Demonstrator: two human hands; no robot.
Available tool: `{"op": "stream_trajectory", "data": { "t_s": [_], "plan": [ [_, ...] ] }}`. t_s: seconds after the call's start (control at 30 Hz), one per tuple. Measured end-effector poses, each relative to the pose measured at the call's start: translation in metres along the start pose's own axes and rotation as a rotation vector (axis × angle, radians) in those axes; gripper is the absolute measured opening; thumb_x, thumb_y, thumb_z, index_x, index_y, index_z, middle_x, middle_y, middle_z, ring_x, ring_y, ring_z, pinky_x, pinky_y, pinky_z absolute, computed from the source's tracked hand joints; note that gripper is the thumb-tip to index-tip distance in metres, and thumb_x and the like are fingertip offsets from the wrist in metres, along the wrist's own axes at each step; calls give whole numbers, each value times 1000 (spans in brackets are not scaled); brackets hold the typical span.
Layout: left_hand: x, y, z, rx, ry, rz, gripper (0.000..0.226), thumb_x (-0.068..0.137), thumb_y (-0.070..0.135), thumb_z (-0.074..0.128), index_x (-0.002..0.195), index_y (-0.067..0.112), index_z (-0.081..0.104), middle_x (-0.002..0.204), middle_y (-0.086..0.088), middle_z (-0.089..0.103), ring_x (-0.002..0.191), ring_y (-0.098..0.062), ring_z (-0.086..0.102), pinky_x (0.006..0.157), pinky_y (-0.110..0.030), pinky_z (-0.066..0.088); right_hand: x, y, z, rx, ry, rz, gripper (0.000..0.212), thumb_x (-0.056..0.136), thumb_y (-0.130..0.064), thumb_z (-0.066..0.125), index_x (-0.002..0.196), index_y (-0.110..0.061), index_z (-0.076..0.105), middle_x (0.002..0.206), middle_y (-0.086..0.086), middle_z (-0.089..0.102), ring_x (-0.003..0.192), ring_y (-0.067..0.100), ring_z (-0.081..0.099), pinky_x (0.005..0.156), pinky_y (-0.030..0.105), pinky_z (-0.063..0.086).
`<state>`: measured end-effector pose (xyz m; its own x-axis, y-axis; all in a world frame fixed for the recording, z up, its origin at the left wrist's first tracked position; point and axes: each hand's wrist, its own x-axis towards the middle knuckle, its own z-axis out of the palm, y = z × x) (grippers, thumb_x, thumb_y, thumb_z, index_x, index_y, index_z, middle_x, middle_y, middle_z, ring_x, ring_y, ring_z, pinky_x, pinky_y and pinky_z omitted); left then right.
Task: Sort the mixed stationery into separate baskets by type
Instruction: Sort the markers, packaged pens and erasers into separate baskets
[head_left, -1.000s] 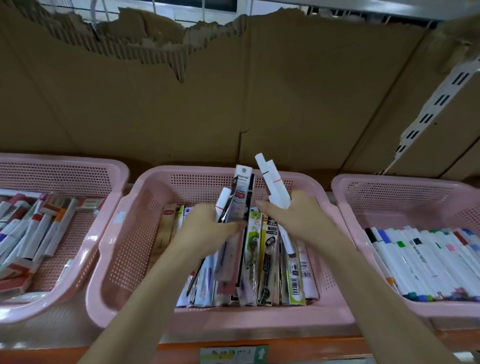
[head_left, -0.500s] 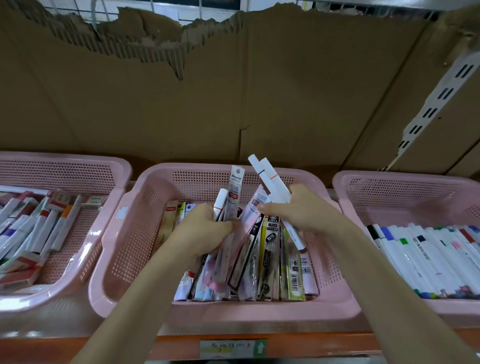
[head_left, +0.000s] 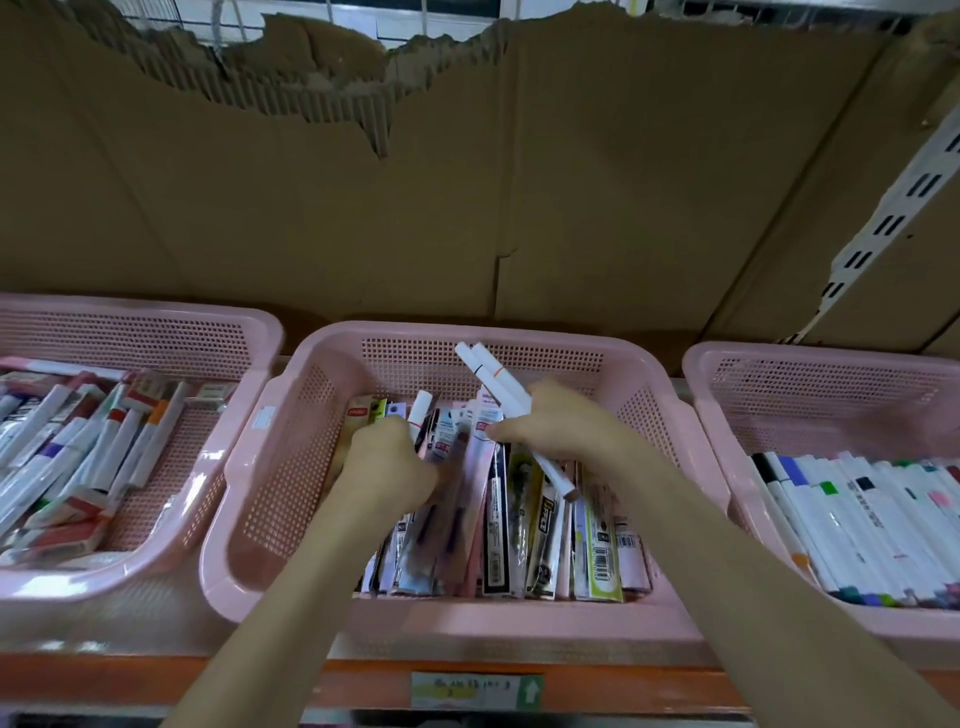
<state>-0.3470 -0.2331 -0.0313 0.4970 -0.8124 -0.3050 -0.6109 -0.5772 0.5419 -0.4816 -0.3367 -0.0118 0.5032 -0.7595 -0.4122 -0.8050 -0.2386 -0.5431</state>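
Packaged pens (head_left: 457, 467) lowered into middle basket (head_left: 270, 499) since previous frame; left hand (head_left: 387, 460) fingers gripping them, right hand (head_left: 558, 423) fingers holding two white markers (head_left: 493, 382) toward 12 o'clock, pending transfer to marker basket (head_left: 717, 447) at 3 o'clock.

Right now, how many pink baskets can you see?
3, side by side on the shelf: the left basket with markers, the middle basket where both hands dig through packaged pens, and the right basket with white markers. More may sit out of view.

Middle basket (head_left: 291, 467): bare floor along its left wall; packets (head_left: 519, 519) crowd its right side; cardboard (head_left: 571, 208) rises close behind it
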Motion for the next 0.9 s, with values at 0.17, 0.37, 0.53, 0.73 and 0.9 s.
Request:
{"op": "stream_trajectory", "data": {
  "t_s": [0.17, 0.37, 0.53, 0.73, 0.9],
  "plan": [
    [-4, -7, -15, -147, 141, 10, 23, 91, 23, 61, 80, 6, 49, 68, -4, 48, 62, -21, 47, 46, -24, 31, -1, -10, 11, -60, -12, -2, 41, 85, -35, 67, 66, -15, 36, 65, 1, 40, 53, 13, 40, 47, 26, 30],
    [1, -10, -20, -93, -30, -3, 19, 86, 18, 65, 76, 6, 54, 71, -8, 57, 55, -16, 52, 43, -20, 37, -1, -7, 23, -123, -23, 64, 28, 83, -31, 66, 96, -12, 50, 70, 1, 49, 56, 14, 48, 48, 25, 36],
    [2, -3, -1, 140, -198, 19, 31, 83, 33, 67, 70, 14, 46, 68, -1, 49, 56, -13, 48, 43, -21, 34, -9, 3, 15, -152, -28, 139, 30, 85, -33, 65, 96, -11, 48, 72, 2, 50, 57, 14, 50, 47, 24, 40],
    [-3, 3, -6, 137, -272, 49, 33, 79, 34, 71, 73, 15, 45, 67, 0, 48, 52, -11, 45, 44, -20, 35, -18, 2, 24, -31, -155, 173, 37, 82, -30, 68, 107, -10, 50, 74, 3, 53, 59, 16, 53, 50, 23, 43],
    [-2, -7, -18, -9, -256, 39, 27, 77, 20, 75, 65, 8, 54, 58, -3, 51, 47, -14, 45, 44, -19, 35, -22, 1, 17, 22, -107, 182, 35, 83, -31, 68, 102, -11, 46, 76, 3, 52, 61, 15, 51, 52, 24, 42]
  ]
}}
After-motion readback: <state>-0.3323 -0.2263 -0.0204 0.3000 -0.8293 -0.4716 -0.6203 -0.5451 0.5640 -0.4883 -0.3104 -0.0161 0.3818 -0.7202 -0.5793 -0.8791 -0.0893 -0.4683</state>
